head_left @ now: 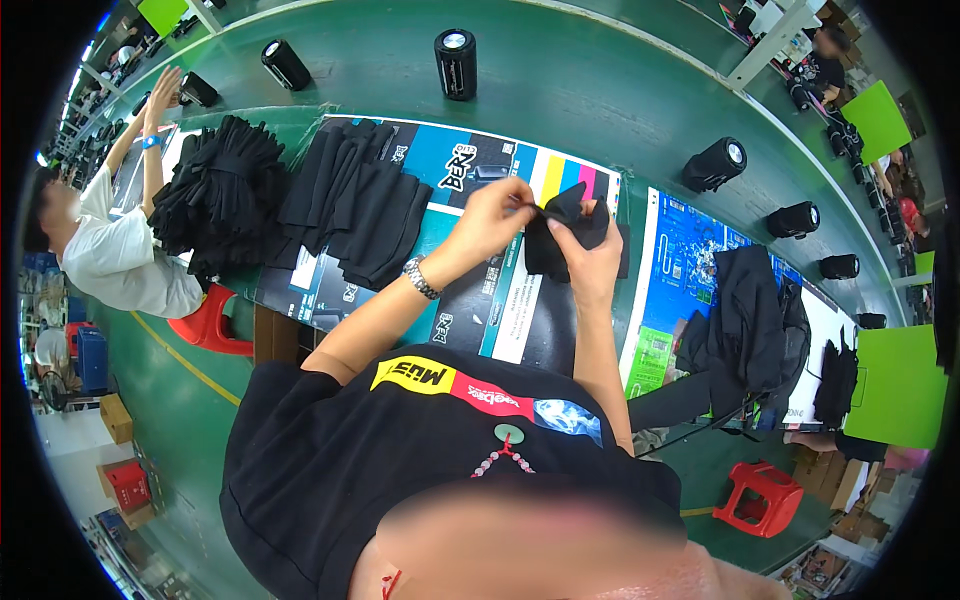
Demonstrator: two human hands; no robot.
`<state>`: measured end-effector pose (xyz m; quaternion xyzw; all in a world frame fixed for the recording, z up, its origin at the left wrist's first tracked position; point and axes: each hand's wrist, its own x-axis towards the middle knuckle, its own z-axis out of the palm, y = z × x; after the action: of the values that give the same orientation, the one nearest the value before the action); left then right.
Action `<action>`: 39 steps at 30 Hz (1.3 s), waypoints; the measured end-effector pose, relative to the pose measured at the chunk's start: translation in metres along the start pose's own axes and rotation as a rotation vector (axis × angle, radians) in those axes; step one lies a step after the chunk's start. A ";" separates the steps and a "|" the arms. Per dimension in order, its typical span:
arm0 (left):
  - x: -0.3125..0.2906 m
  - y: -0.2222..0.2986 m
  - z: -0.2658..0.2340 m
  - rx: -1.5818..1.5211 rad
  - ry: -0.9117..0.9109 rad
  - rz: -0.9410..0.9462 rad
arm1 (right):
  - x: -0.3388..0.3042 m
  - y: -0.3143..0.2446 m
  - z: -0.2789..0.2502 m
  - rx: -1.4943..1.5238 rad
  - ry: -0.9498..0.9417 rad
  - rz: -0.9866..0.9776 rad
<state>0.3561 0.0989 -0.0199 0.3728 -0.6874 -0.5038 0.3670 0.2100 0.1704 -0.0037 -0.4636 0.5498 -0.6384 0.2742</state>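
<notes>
A small piece of black cloth [566, 203] is held up between both hands over the printed sheet [450, 260] on the bench. My left hand [492, 222], with a metal watch on its wrist, pinches the cloth's left edge between thumb and fingertips. My right hand [592, 250] grips the right side, its thumb in front and its fingers partly hidden behind the fabric. More black cloth [545, 258] shows just below the hands; whether it is part of the same piece I cannot tell. Left of my hands, flat black cloth pieces [375, 225] lie in overlapping stacks.
A bundled heap of black cloth [225, 190] stands further left. Black cylindrical speakers [456, 70] are spaced along the green surface beyond. Dark cloth [750, 320] lies to the right. A co-worker [130, 240] sits at far left; red stools [757, 500] stand on the floor.
</notes>
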 end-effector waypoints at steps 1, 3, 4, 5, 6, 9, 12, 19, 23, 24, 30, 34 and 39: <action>0.001 0.003 -0.001 -0.228 0.038 -0.013 | 0.001 -0.010 0.005 0.035 -0.003 0.069; -0.001 0.014 -0.002 -0.659 0.116 -0.046 | 0.003 -0.007 0.010 0.072 0.025 0.164; -0.001 0.014 0.000 -0.660 0.115 -0.046 | 0.003 -0.001 0.013 0.070 0.025 0.164; 0.000 0.013 0.001 -0.822 0.163 -0.067 | 0.004 0.005 0.015 -0.017 0.044 0.118; 0.000 0.010 0.002 -0.983 0.212 -0.089 | 0.004 0.007 0.016 -0.105 0.063 0.072; -0.001 -0.006 0.003 -1.120 0.167 -0.125 | 0.004 0.015 0.022 -0.102 0.121 0.031; -0.004 -0.007 0.006 -1.225 0.081 -0.167 | 0.007 0.017 0.021 -0.221 0.233 -0.079; -0.011 -0.007 0.020 -0.622 0.065 -0.114 | 0.022 0.006 0.000 0.414 0.264 0.392; 0.005 -0.023 0.012 0.097 0.191 0.026 | 0.014 -0.007 -0.007 0.589 0.066 0.639; 0.008 -0.027 0.009 0.116 0.066 -0.130 | 0.010 -0.012 -0.005 0.606 -0.002 0.680; 0.015 0.003 -0.016 -1.212 -0.116 -0.468 | -0.001 -0.019 0.002 0.247 0.005 0.431; 0.013 -0.004 -0.018 -1.290 -0.188 -0.473 | 0.017 -0.014 -0.004 0.328 0.045 0.418; -0.001 -0.010 -0.007 -1.822 -0.434 -0.249 | 0.033 -0.016 -0.003 0.620 -0.077 0.463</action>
<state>0.3641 0.0946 -0.0285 -0.0888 -0.0375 -0.9409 0.3246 0.1964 0.1474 0.0207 -0.2459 0.4103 -0.6776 0.5586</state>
